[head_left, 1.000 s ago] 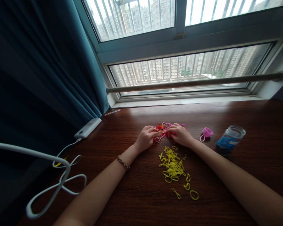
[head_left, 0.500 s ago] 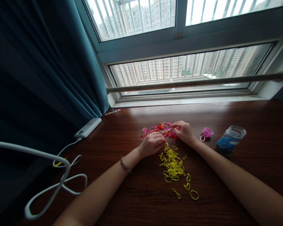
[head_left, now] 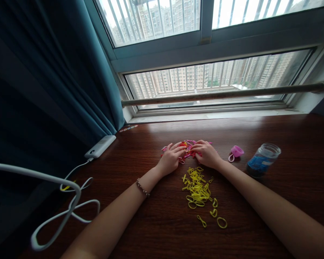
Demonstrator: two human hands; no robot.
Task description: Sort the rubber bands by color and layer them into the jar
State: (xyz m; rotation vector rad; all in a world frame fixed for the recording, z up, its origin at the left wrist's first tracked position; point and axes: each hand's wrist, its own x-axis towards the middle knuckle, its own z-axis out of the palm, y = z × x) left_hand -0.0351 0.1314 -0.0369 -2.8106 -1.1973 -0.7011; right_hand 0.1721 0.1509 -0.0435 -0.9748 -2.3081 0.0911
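A pile of pink and red rubber bands [head_left: 188,150] lies on the dark wooden table, between and under my fingers. My left hand [head_left: 172,158] rests over the left side of this pile, its fingers spread and lying on the bands. From the right, my right hand [head_left: 206,154] reaches into the same pile with its fingers apart and bent; the fingertips touch the bands. Nearer to me lies a heap of yellow rubber bands [head_left: 198,189], with several loose ones at its lower right. Neither hand touches the yellow heap.
A pink cup-like lid with a loop [head_left: 237,151] and a tilted-looking glass jar with blue contents [head_left: 263,160] stand on the right. A white power bank [head_left: 100,146] with a white cable lies at the left, beside the blue curtain [head_left: 105,82]. The window is behind the table [head_left: 151,230].
My left hand has moved from the top of the yellow heap up onto the pink and red pile, its fingers spreading. My right hand has shifted slightly left.
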